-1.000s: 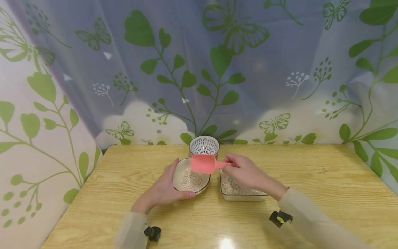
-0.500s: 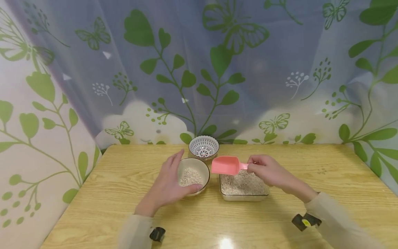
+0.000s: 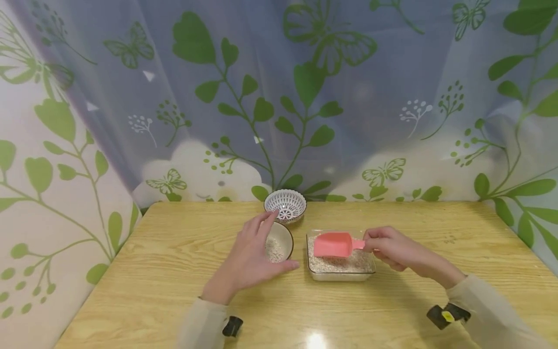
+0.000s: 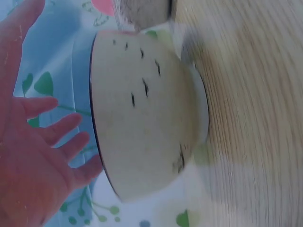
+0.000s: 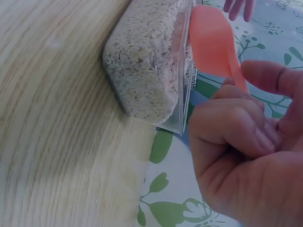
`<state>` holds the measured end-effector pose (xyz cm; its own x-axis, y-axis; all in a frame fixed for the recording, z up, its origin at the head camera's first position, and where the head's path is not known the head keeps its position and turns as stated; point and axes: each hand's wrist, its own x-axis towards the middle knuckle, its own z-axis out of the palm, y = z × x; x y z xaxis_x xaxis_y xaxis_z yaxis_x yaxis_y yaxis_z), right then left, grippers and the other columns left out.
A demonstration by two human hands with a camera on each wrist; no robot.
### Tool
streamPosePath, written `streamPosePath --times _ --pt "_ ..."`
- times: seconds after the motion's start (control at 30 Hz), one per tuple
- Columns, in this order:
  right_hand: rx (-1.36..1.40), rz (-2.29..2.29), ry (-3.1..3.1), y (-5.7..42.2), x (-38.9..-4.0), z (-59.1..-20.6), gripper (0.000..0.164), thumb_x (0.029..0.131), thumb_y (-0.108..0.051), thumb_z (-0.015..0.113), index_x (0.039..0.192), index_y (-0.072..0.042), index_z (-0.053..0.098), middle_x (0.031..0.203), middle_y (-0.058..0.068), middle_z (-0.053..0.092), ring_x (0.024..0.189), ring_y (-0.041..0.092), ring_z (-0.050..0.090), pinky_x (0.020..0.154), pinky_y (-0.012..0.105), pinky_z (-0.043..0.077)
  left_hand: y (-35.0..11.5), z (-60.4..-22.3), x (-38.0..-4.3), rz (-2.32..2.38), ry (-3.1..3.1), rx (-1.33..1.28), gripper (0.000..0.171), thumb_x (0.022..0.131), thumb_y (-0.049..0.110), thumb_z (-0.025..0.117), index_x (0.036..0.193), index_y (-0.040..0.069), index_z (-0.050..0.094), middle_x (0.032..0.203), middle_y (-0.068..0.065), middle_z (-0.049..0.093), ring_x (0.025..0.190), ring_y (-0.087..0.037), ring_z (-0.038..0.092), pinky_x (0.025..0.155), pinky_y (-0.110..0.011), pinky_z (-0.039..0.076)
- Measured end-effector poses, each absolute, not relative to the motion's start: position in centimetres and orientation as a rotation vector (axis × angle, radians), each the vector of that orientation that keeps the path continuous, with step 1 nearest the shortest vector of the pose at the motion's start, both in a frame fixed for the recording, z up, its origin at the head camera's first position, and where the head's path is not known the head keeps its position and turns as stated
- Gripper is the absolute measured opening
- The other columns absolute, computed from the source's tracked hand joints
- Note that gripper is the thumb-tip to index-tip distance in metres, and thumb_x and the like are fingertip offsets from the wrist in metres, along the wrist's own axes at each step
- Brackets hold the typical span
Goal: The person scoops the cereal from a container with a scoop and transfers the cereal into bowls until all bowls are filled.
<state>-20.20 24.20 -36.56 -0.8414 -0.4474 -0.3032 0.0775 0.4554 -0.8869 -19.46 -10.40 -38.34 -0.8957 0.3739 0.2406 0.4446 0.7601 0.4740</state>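
Note:
My left hand (image 3: 250, 259) is spread over the near-left side of a cream bowl (image 3: 285, 238) with a dark rim. Pale flakes that look like oats (image 3: 273, 249) lie inside it. In the left wrist view the hand's straight fingers are beside the rim of the bowl (image 4: 142, 123), which stands on the table; whether any finger touches it I cannot tell. My right hand (image 3: 398, 252) pinches the handle of a pink scoop (image 3: 333, 245), held over a clear rectangular container (image 3: 342, 277) full of the same flakes. In the right wrist view the fingers curl at the scoop's handle (image 5: 239, 78).
A white openwork basket (image 3: 285, 204) stands behind the bowl near the table's back edge. The wooden table (image 3: 152, 271) meets a leaf-patterned curtain (image 3: 348, 116) at the back. Black straps with small devices (image 3: 449, 315) sit on both wrists.
My right hand has carried the scoop rightward from above the bowl to above the container. My left hand has loosened from the bowl's side and shifted right across it.

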Motion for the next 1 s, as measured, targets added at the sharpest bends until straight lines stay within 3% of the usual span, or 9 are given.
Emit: streamPosePath --times 0.13,0.33,0.63,0.8,1.0 --pt "-0.262 -1.345 2.198 24.3 -20.2 -36.4 0.018 0.099 -0.017 0.05 0.09 -0.001 0.047 0.056 -0.007 0.021 0.048 0.009 0.012 0.044 0.021 0.015 -9.1 -38.4 -19.3 -0.81 -2.82 -0.721 0.114 0.076 0.07 0.076 0.164 0.019 0.025 0.163 -0.007 0.035 0.15 -0.038 0.034 0.121 -0.059 0.033" --pt "-0.179 -1.264 2.27 25.0 -19.9 -35.9 0.014 0.095 -0.014 0.049 0.085 -0.006 0.046 0.055 -0.007 0.021 0.048 0.01 0.012 0.044 0.021 0.014 -6.8 -38.2 -18.7 -0.969 -2.874 -0.75 0.111 0.078 0.071 0.075 0.165 0.028 0.02 0.167 -0.002 0.029 0.152 -0.029 0.031 0.118 -0.055 0.04" --pt "-0.175 -1.21 2.334 26.9 -19.6 -36.1 0.019 0.096 -0.014 0.05 0.089 0.004 0.046 0.056 -0.006 0.022 0.048 0.01 0.013 0.043 0.02 0.016 -2.6 -39.5 -17.6 -1.092 -2.865 -0.77 0.111 0.082 0.068 0.073 0.166 0.029 0.012 0.168 -0.003 0.024 0.153 -0.025 0.029 0.116 -0.053 0.044" --pt "-0.178 -1.205 2.34 27.3 -19.5 -36.0 0.02 0.097 -0.015 0.051 0.09 0.003 0.047 0.056 -0.006 0.021 0.048 0.01 0.012 0.044 0.021 0.015 -1.2 -40.6 -17.5 -1.161 -2.836 -0.687 0.116 0.081 0.064 0.077 0.166 0.024 0.009 0.169 -0.006 0.019 0.155 -0.027 0.025 0.118 -0.054 0.04" --pt "-0.174 -1.184 2.371 27.4 -19.5 -35.8 0.014 0.097 -0.014 0.051 0.085 -0.006 0.05 0.057 -0.007 0.02 0.049 0.01 0.011 0.044 0.021 0.016 -0.2 -41.5 -17.6 -1.288 -2.838 -0.588 0.127 0.078 0.064 0.079 0.166 0.022 -0.002 0.173 -0.008 0.005 0.158 -0.033 0.016 0.121 -0.058 0.035"
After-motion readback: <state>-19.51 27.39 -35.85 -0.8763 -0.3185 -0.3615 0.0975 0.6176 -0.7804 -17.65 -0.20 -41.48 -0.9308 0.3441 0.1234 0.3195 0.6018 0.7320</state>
